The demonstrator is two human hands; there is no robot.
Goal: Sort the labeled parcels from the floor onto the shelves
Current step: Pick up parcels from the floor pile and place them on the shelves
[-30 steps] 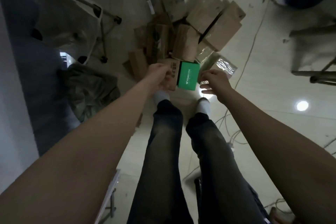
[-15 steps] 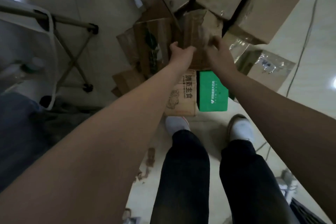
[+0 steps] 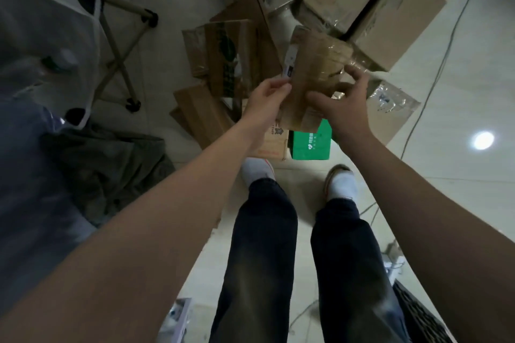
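A taped cardboard parcel [image 3: 312,78] is held mid-frame, left hand [image 3: 267,100] and right hand [image 3: 345,106] fingers closed on its edges; label reading, then shelving, is likely next.

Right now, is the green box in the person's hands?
No, the green box lies on the floor near the feet; both hands hold a taped brown parcel.

The held parcel [image 3: 312,78] hides part of the green box [image 3: 310,145]; its label [image 3: 289,64] is too blurred to read.

white logo print on green box [image 3: 310,145], unreadable, chinese character on brown carton [image 3: 274,139]
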